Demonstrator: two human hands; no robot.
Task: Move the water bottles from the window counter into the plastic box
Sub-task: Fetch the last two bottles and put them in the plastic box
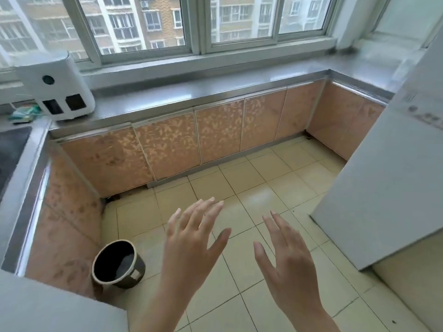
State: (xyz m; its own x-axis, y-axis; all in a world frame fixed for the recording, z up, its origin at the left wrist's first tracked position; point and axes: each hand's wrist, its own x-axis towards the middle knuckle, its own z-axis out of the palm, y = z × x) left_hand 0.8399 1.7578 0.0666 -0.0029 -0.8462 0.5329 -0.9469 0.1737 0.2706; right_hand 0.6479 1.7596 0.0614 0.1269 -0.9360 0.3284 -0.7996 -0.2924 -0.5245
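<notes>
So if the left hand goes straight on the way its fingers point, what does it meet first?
Probably the cabinet doors under the window counter. The left hand is open, fingers pointing forward and slightly right over the floor tiles; nothing shows between, though depth is unclear.

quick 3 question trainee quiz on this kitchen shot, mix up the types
1. True or false: the left hand grips a bottle.
2. The white appliance stands on: A) the floor B) the window counter C) the white cabinet
3. Fill in: the dark bin stands on the tiled ____.

Key: 1 false, both it and the right hand are open and empty; 2 B; 3 floor.
</notes>
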